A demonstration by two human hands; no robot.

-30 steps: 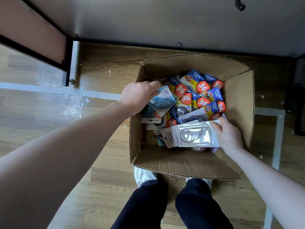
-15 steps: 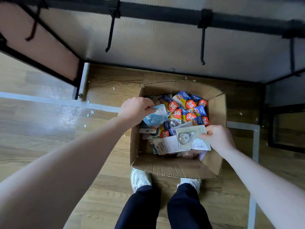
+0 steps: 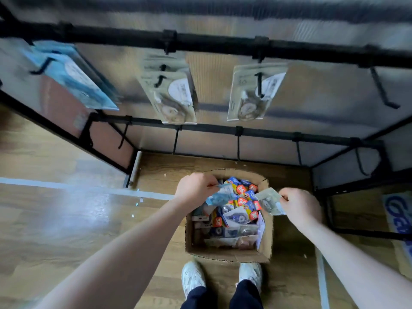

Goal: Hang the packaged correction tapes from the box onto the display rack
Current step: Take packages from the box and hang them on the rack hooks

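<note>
At lower centre of the frame an open box (image 3: 266,239) of packaged tapes sits on the wood floor. The left hand (image 3: 195,188) pinches a blue pack (image 3: 219,196) above the box's left side; the right hand (image 3: 299,205) pinches a pale pack (image 3: 267,200) over its right rim. Across the top, the rack (image 3: 211,44) carries a blue pack at upper left and two pale hung packs (image 3: 172,92) in the middle

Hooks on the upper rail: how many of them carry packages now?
3: the left hook, the middle hook and the next hook. Stacked packages may hide behind each front one.
</note>
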